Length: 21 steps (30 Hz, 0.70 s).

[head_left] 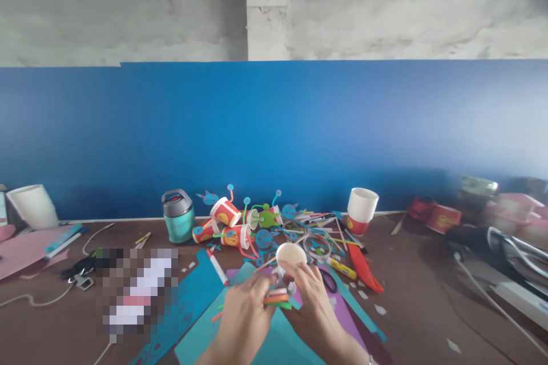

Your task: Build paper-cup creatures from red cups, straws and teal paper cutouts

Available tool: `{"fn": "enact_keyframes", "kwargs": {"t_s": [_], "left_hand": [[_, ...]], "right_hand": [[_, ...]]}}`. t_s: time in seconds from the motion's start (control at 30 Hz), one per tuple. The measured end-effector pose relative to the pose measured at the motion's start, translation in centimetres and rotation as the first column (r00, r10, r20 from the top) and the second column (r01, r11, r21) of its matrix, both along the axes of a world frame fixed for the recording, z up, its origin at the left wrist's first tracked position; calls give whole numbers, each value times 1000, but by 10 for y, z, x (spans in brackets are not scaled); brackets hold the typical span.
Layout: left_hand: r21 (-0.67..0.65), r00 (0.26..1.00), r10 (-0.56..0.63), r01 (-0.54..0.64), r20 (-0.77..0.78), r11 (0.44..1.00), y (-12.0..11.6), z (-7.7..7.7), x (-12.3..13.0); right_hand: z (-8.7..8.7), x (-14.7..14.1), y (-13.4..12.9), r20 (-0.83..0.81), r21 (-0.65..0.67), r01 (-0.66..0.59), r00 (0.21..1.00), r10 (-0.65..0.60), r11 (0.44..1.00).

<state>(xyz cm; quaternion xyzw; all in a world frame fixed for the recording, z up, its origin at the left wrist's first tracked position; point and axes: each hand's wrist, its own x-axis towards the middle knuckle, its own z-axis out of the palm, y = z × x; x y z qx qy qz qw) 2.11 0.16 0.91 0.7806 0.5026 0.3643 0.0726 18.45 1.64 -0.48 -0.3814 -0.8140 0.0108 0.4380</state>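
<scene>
Both hands meet over the coloured paper sheets at the bottom centre. My left hand [250, 308] is closed around a bundle of orange, white and green strips [277, 297]. My right hand [309, 302] has its fingers bent against a pale paper cup [291, 254], whose open mouth shows just above the fingertips. Something whitish and crumpled, too small to make out, lies between the hands. Under them are a turquoise sheet [274, 345] and a purple sheet [341, 313]. A marker with a red cap [217, 267] rests left of the hands.
Decorated red cups [225, 212] and a teal jar [178, 217] stand at the back. Right of centre are stacked cups [362, 208], a yellow marker [341, 268], a red piece [365, 268] and dark scissors [328, 280]. Cables [496, 302] cross the right side of the brown table [411, 319].
</scene>
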Motion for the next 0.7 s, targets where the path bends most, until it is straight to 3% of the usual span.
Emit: {"fn": "enact_keyframes", "kwargs": {"t_s": [0.07,0.17,0.27,0.43,0.57,0.7], "left_hand": [[-22,999,27,-26,35,999,-1,-1,3],[-169,979,43,-10,199,986,2,3,5],[-306,910,16,123,414,944,7,6,7],[-322,825,-32,256,564,912,7,10,6],[-315,796,-32,276,605,908,8,15,2],[-322,762,62,197,645,926,16,15,-4]], "right_hand": [[1,0,-1,20,17,-2,1000,1,1000],[3,1,-2,43,43,2,999,-4,999],[7,0,-3,66,42,6,998,-9,999],[12,-3,-3,61,15,36,997,-37,999],[14,-1,-3,-28,-136,21,999,-25,990],[16,2,-3,-204,-371,-152,976,80,916]]}}
